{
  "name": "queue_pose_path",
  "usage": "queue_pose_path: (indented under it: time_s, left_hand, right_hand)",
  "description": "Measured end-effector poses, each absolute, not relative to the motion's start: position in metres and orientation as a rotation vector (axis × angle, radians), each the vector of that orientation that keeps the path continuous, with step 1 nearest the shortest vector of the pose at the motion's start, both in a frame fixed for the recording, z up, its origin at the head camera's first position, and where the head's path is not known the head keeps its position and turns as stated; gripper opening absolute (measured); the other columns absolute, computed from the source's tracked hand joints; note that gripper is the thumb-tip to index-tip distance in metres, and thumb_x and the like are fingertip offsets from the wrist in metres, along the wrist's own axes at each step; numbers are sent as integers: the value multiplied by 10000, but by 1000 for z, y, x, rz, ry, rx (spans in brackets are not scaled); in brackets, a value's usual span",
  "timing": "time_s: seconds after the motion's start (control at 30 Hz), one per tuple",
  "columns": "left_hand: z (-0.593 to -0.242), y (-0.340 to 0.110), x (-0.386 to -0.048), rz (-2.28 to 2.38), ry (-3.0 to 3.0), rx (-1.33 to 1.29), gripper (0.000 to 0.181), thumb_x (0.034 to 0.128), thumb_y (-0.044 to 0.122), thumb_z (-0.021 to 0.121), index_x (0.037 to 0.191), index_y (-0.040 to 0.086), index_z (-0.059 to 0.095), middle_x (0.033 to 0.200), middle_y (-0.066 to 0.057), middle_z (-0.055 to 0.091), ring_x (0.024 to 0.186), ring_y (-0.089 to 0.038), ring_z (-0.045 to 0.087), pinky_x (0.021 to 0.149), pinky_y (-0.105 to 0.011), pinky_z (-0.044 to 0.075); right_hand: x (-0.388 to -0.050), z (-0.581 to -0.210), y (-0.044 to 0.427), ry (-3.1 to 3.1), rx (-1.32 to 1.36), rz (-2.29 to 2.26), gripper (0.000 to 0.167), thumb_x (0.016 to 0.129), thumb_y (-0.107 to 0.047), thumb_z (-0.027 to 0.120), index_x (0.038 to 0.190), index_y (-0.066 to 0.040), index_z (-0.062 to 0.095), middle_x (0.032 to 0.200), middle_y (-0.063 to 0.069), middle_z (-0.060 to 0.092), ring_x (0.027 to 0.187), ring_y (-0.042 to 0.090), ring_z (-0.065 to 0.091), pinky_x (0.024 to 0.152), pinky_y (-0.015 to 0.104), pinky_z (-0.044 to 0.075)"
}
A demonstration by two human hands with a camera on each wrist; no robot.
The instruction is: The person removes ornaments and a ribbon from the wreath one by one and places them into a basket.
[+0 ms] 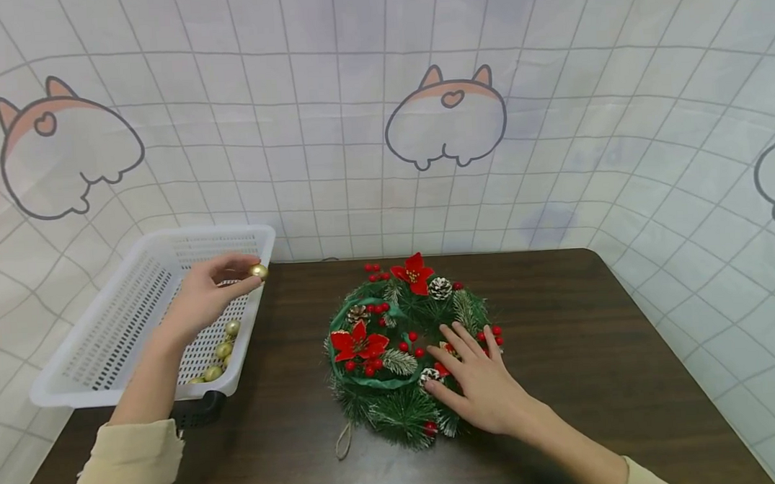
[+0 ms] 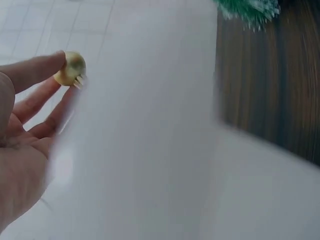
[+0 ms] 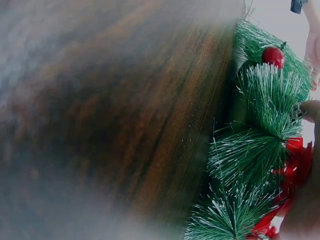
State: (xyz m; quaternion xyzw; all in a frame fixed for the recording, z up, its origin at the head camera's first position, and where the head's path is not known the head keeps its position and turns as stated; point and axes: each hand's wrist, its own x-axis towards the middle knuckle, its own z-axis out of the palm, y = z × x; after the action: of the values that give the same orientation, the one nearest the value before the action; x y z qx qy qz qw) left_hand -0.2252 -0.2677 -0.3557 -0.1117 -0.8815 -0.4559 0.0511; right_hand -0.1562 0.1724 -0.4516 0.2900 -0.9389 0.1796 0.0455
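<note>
Between thumb and fingertips my left hand (image 1: 204, 290) pinches a small gold ball ornament (image 1: 259, 271), held over the right rim of a white plastic basket (image 1: 56, 390). The left wrist view shows the gold ball (image 2: 71, 69) at the fingertips too. Several more gold balls (image 1: 224, 350) lie inside the basket along its right side. A green Christmas wreath (image 1: 401, 411) lies on the table, with red flowers (image 1: 359, 343), pine cones (image 1: 440, 288), red berries and a green ribbon. My right hand (image 1: 485, 389) rests with spread fingers on the wreath's right side, partly covering a red flower.
The dark wooden table (image 1: 580, 335) stretches right of the wreath. A black object (image 1: 201, 409), partly hidden, sits under the basket's front corner. A twine loop (image 1: 343, 442) sticks out at the wreath's lower left. A white gridded cloth (image 1: 330, 129) hangs behind.
</note>
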Motion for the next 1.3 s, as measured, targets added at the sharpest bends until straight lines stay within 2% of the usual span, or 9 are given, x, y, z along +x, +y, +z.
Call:
queue_pose_path:
  time_s: [0.2, 0.43, 0.67, 0.83, 1.07, 1.2, 1.3]
  left_hand:
    - [-355, -284, -215, -1330, -2692, -300, 420, 1013, 319, 688, 1342, 62, 638, 1262, -122, 653, 1120, -198, 597, 861, -273, 471]
    - [-366, -305, -205, -1259, -2743, -191, 464, 1024, 359, 661, 1372, 58, 606, 1300, -160, 625, 1192, -299, 556, 896, -415, 445]
    - [-375, -322, -195, -1201, -2785, -161, 451, 1014, 360, 676, 1334, 47, 623, 1247, -158, 648, 1126, -293, 581, 860, -354, 469]
    - [-383, -329, -192, -1162, -2856, -140, 471, 1011, 383, 674, 1327, 38, 622, 1234, -184, 644, 1140, -370, 581, 871, -502, 475]
    - [-390, -330, -191, -1094, -2899, -192, 440, 1012, 292, 690, 1334, 2, 611, 1252, -229, 647, 1144, -409, 607, 882, -562, 521]
    - [-390, -328, -192, -1080, -2918, -211, 429, 1011, 244, 689, 1347, -6, 600, 1282, -247, 637, 1155, -425, 609, 909, -610, 509]
    - [-390, -325, -192, -1085, -2920, -242, 425, 1010, 245, 692, 1339, -9, 606, 1280, -239, 642, 1150, -419, 618, 915, -604, 511]
  right_hand:
    - [-156, -451, 172, -2866, 894, 554, 658, 1024, -603, 499, 1477, -131, 572, 1631, 168, 330, 1529, 395, 193, 1141, 743, -15]
    - [-156, -452, 172, -2872, 893, 549, 660, 1023, -609, 491, 1475, -135, 575, 1632, 164, 331, 1530, 389, 191, 1142, 742, -11]
    - [-156, -451, 173, -2881, 892, 547, 666, 1022, -616, 484, 1473, -135, 578, 1632, 165, 331, 1527, 395, 201, 1143, 743, -9]
    - [-155, -451, 173, -2883, 897, 551, 660, 1026, -608, 489, 1473, -131, 576, 1633, 167, 328, 1527, 393, 201, 1144, 741, -9]
    - [-156, -451, 173, -2873, 901, 543, 659, 1036, -611, 467, 1471, -128, 577, 1635, 165, 322, 1529, 389, 198, 1144, 742, 0]
    - [-156, -450, 173, -2869, 901, 543, 654, 1036, -607, 473, 1469, -128, 579, 1633, 168, 325, 1528, 391, 199, 1144, 742, 1]
    - [-156, -450, 173, -2873, 902, 549, 651, 1034, -602, 483, 1471, -129, 577, 1633, 170, 325, 1528, 390, 199, 1144, 741, -1]
